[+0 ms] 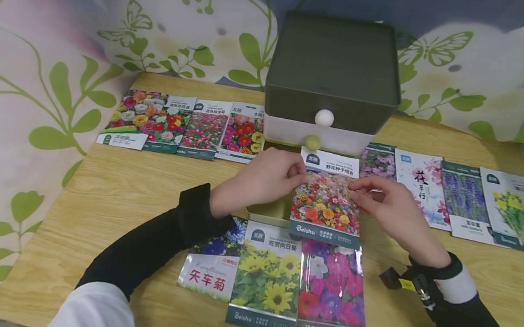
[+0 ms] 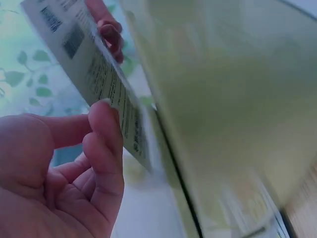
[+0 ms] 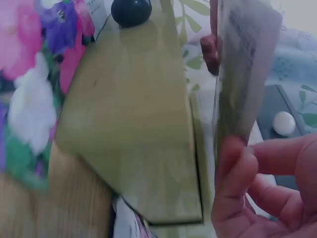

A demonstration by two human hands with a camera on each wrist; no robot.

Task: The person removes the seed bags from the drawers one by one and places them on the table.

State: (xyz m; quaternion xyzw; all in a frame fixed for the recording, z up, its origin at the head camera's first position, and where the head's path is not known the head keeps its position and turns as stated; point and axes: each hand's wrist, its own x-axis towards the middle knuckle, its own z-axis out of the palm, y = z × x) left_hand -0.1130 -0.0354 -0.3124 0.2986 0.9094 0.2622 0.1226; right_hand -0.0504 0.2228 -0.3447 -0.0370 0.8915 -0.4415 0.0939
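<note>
Both hands hold a seed packet (image 1: 327, 200) with a photo of mixed wildflowers, one at each side edge. My left hand (image 1: 270, 176) pinches its left edge; in the left wrist view the packet's printed back (image 2: 99, 74) shows above the fingertips. My right hand (image 1: 390, 206) pinches the right edge between thumb and fingers, with the packet (image 3: 242, 74) seen nearly edge-on in the right wrist view. Beneath the packet, an olive drawer (image 1: 265, 213) is pulled out of a small drawer cabinet (image 1: 336, 60). Most of the drawer's inside is hidden by the packet and left hand.
On the wooden table (image 1: 120, 200), several seed packets overlap left of the cabinet, including a pink-flowered one (image 1: 203, 130). Several more lie right, including a lavender one (image 1: 464, 196). In front lie cornflower (image 1: 207, 275), sunflower (image 1: 263, 283) and petunia-like (image 1: 332, 293) packets.
</note>
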